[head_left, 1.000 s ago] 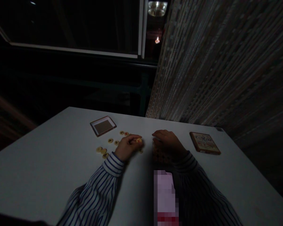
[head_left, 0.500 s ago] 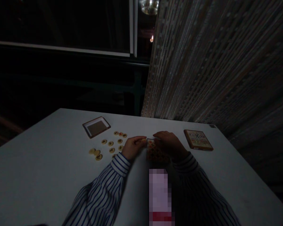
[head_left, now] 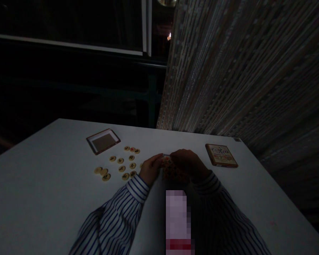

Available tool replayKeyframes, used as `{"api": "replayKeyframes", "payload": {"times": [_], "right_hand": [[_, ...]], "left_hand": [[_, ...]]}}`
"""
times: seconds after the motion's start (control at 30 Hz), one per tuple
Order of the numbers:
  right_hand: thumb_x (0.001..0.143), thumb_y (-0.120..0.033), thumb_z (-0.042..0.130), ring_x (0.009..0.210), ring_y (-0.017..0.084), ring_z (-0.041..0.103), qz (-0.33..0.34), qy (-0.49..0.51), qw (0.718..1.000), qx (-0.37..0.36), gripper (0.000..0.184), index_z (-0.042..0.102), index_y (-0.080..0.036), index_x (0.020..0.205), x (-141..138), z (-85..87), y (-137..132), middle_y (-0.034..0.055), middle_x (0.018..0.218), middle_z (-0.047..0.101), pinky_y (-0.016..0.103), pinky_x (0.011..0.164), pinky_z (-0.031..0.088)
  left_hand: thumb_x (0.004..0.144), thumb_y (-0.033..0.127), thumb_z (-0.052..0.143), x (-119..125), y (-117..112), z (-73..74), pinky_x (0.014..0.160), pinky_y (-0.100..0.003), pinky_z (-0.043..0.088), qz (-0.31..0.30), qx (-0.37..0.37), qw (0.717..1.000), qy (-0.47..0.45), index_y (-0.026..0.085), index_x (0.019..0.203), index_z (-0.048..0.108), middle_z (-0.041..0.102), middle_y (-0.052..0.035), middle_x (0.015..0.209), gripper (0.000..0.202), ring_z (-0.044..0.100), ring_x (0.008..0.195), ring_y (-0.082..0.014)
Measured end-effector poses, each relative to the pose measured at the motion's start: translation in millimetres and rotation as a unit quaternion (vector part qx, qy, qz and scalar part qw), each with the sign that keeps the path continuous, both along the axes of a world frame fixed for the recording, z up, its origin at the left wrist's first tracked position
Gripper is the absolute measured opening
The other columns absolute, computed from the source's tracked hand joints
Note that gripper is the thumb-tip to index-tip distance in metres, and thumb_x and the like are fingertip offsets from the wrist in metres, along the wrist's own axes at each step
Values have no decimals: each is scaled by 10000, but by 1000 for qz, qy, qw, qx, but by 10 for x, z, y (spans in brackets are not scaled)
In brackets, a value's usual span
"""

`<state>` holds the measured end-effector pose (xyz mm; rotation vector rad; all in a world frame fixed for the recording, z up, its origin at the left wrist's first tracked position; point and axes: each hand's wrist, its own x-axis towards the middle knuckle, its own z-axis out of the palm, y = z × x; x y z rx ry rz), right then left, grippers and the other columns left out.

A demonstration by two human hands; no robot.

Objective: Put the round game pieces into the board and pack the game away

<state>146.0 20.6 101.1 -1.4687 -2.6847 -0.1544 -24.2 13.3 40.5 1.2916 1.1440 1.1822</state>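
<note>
Your lettered items: loose round pieces [head_left: 120, 160], dark or red characters; flat box [head_left: 221, 156], dark characters across its top. None legible to you.

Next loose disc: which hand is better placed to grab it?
Left, likely: the left hand is nearer the loose discs, which lie to its left. The right hand is farther off, partly covering the packed discs.

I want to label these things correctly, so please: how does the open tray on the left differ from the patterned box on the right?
The open tray shows a hollow inside; the patterned box shows a decorated top with dark marks.
The tray lies beyond the scattered round pieces; the box lies right of the right hand.
Both have brownish edges and rest on the white table.
</note>
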Motion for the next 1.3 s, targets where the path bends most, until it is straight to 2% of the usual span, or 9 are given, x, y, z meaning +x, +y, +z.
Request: {"api": "replayKeyframes", "payload": {"times": [0.17, 0.33, 0.47, 0.57, 0.7, 0.87, 1.1, 1.2, 1.3], "right_hand": [[842, -269, 413, 824, 158, 556, 40, 34, 998, -19, 256, 587, -200, 1016, -25, -68, 37, 66, 927, 633, 262, 703, 382], [829, -274, 453, 808, 155, 557, 60, 97, 993, -39, 259, 568, -191, 1046, -66, -93, -14, 59, 911, 632, 265, 700, 395], [834, -297, 460, 824, 157, 552, 60, 109, 991, -52, 273, 548, -190, 1070, -71, -147, -22, 56, 924, 629, 270, 711, 388], [829, -293, 473, 859, 159, 548, 61, 119, 990, -48, 292, 529, -187, 1095, -62, -196, -15, 63, 947, 625, 275, 734, 388], [804, -280, 508, 872, 165, 551, 60, 117, 991, -32, 309, 522, -201, 1102, -52, -224, -17, 57, 974, 622, 282, 734, 390], [787, -285, 527, 855, 162, 552, 72, 109, 991, -35, 267, 556, -184, 1033, -58, -170, -27, 62, 941, 628, 277, 724, 390], [826, -252, 447, 838, 161, 565, 5, 55, 998, -41, 221, 594, -173, 971, 80, -146, 84, 67, 922, 639, 268, 736, 393], [802, -265, 474, 886, 171, 564, -36, 32, 998, -47, 266, 578, -165, 1027, 215, -184, 137, 82, 995, 630, 263, 759, 393], [802, -265, 473, 885, 162, 565, -40, 38, 997, -45, 279, 558, -170, 1051, 324, -222, 156, 72, 978, 636, 250, 747, 393]], "left_hand": [[698, 304, 579, 22, -8, -48, 730, -329, 518, 16, -16, 998, -57, 122, 867, 590, 686, -75, 788, 249, 642, 742, -178], [707, 321, 583, 26, 8, -103, 829, -346, 486, 17, 6, 1000, -14, 149, 883, 641, 684, -64, 900, 253, 626, 854, -185], [726, 316, 564, 40, -5, -78, 884, -342, 457, -2, 17, 1000, 3, 158, 932, 650, 669, -61, 972, 274, 606, 924, -185], [701, 294, 583, 48, -22, -25, 836, -327, 484, 7, 0, 1000, -12, 154, 904, 647, 684, -54, 919, 255, 623, 872, -177], [636, 266, 626, 49, -34, -5, 726, -311, 518, 47, -25, 998, -23, 143, 771, 634, 694, -48, 749, 183, 643, 734, -175], [642, 294, 618, 57, -33, -65, 710, -301, 517, 43, -38, 998, -38, 145, 757, 633, 690, -56, 748, 189, 642, 722, -170], [695, 331, 565, 43, -21, -130, 704, -297, 510, 84, 16, 995, 41, 144, 799, 632, 682, -53, 760, 225, 630, 729, -164], [702, 327, 555, 35, -24, -164, 676, -296, 510, 95, 30, 992, 77, 149, 811, 629, 676, -47, 743, 221, 625, 702, -162], [722, 314, 535, 33, -36, -212, 671, -297, 504, 89, 56, 987, 121, 149, 842, 629, 669, -54, 761, 225, 618, 711, -165]]}}
